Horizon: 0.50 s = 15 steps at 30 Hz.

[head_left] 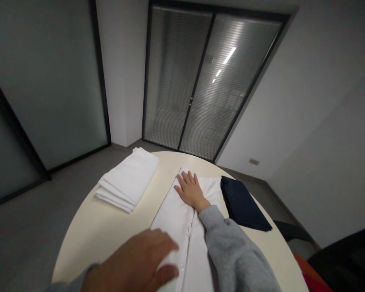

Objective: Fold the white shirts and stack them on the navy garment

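Note:
A long white garment with small buttons along its front edge (170,211) lies folded lengthwise on the table, running toward me. My right hand (190,191) rests flat on its far part, fingers spread. Closer to the camera, my left hand (136,259) hovers over the near left side of the garment. It is slightly blurred, with thumb and fingers apart and nothing visible between them; whether it touches the cloth I cannot tell. The left hand and right sleeve cover parts of the garment.
The round cream table (79,239) carries a stack of folded white cloth (130,176) at the left and a folded dark navy cloth (243,202) near its right edge. A black chair (349,259) stands at the lower right. Glass panels with blinds (213,89) are behind.

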Tool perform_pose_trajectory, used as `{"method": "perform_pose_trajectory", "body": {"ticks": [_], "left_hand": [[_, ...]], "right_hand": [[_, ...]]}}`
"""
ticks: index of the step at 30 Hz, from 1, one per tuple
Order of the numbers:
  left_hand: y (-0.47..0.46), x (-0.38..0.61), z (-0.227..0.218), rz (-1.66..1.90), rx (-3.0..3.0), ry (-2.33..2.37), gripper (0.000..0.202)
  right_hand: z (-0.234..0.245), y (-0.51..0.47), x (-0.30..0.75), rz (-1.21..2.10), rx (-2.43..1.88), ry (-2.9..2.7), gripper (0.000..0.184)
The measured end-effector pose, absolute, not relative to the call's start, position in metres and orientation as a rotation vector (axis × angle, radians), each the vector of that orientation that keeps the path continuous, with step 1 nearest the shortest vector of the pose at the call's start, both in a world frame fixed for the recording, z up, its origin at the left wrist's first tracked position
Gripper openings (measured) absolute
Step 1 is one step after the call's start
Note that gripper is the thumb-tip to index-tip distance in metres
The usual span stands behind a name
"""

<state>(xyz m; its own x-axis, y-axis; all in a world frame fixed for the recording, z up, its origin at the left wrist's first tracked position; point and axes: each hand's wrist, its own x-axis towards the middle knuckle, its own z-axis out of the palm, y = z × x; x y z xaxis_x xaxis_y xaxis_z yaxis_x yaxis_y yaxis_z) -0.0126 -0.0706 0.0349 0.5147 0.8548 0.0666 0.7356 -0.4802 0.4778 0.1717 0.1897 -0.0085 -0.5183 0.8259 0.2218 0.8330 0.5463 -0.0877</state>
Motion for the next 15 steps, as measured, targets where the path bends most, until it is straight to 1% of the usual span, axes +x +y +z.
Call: {"method": "perform_pose_trajectory", "body": {"ticks": [3,6,10,15], "left_hand": [[-0.014,-0.009,0.03,0.524,2.424,1.457,0.062],[0.01,-0.005,0.004,0.449,2.531,1.402,0.078],[0.007,-0.005,-0.02,0.431,2.576,1.39,0.082],[0.005,-0.007,-0.023,0.463,2.602,1.386,0.079]], "right_hand": [[-0.024,0.196,0.173,0.053,-1.483,-2.586,0.067],[-0.031,0.204,0.177,0.087,-1.555,-2.575,0.072],[-0.034,0.212,0.179,0.098,-1.624,-2.533,0.074],[-0.033,0.23,0.186,0.1,-1.775,-2.422,0.077]]}}
